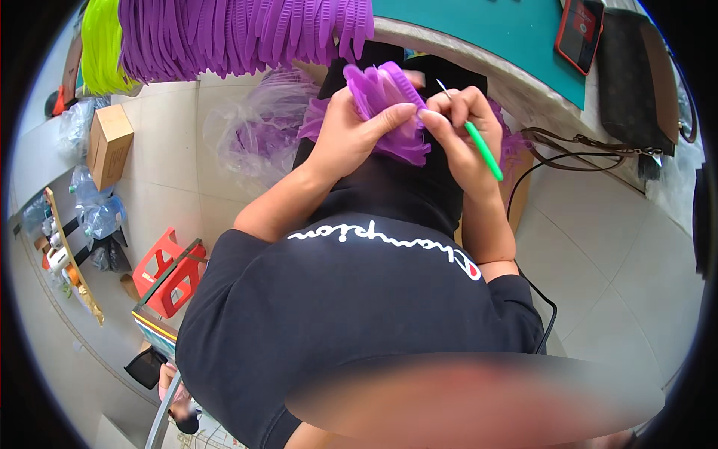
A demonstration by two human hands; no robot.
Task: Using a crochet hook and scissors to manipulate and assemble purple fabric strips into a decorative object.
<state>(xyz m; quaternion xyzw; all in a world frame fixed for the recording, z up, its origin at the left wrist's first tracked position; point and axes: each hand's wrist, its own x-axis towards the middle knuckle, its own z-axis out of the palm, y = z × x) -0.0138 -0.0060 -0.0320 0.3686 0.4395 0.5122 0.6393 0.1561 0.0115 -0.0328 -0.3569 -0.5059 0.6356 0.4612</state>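
My left hand grips a bunch of thin, floppy purple rubbery strips, its thumb pressed across them. These are held up over my lap, and one ridged strip stands out along the bunch's right side. Close beside it, my right hand is closed on a slim tool with a bright green handle. The tool's thin pointed metal end sticks out past the fingers, up and to the left. My right thumb and fingertips meet the edge of the purple bunch near my left thumb. Fingers behind the bunch are hidden.
Many purple strips hang along the table edge, beside lime-green ones. A phone lies on the green mat, near a dark bag. Left are a clear plastic bag, a carton and a red stool.
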